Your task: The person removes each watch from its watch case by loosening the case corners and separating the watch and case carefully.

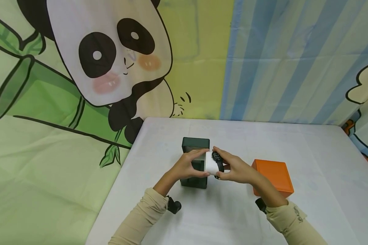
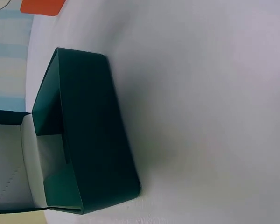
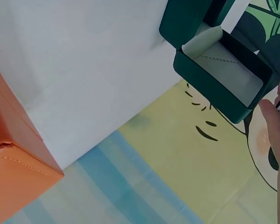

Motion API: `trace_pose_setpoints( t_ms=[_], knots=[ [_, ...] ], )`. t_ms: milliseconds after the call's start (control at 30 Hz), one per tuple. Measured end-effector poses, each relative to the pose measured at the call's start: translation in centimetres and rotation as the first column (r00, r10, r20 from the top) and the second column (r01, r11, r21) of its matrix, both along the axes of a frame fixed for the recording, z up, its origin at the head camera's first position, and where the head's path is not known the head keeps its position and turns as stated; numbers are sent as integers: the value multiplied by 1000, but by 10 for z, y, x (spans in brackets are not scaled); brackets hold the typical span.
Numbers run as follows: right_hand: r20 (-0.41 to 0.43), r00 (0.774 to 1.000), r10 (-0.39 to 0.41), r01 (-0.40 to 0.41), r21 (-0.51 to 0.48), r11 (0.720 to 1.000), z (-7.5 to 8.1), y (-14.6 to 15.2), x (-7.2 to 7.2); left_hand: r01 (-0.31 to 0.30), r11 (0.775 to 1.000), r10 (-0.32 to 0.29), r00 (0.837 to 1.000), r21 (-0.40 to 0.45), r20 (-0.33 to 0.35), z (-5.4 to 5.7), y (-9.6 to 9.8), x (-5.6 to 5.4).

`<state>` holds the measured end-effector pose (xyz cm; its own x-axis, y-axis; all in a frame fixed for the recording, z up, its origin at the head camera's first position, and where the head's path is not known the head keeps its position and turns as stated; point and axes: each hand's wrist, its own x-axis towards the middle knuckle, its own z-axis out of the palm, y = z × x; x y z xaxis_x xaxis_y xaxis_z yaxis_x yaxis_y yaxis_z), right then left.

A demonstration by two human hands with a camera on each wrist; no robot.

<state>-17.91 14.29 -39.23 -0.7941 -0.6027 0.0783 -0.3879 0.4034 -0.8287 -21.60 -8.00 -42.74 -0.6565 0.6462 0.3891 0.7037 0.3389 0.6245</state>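
Observation:
A black wristwatch (image 1: pixel 217 157) is wrapped round a white watch cushion (image 1: pixel 210 164), held up in front of the open dark green box in the head view. My left hand (image 1: pixel 188 165) pinches the cushion's left end between fingers and thumb. From the other side my right hand (image 1: pixel 235 167) grips the watch, fingers on top and thumb below. The green box (image 2: pixel 95 130) has its lid (image 3: pixel 224 74) tipped back, showing a pale lining. At the right wrist view's edge only part of the right hand shows; the left wrist view shows no hand.
An orange box (image 1: pixel 273 175) sits closed on the white table (image 1: pixel 233 217), under and beside the right forearm. Black wrist cameras (image 1: pixel 173 205) are strapped at both cuffs. Behind the table hangs a panda-printed cloth (image 1: pixel 199 68).

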Motion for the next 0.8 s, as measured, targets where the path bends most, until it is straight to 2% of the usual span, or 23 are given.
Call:
trace_pose_setpoints(
  t_ms=[333, 533, 800],
  knots=[
    [-3, 999, 49, -50, -60, 997, 2, 8, 0, -19, 999, 18, 999, 35, 35, 1, -3, 1],
    [-29, 997, 75, -76, -28, 997, 4, 9, 2, -7, 1000, 5, 999, 28, 46, 3, -3, 3],
    [-61, 998, 29, -31, -39, 999, 0, 3, 5, -2, 999, 2, 1000, 36, -6, 3, 0, 2]
  ],
)
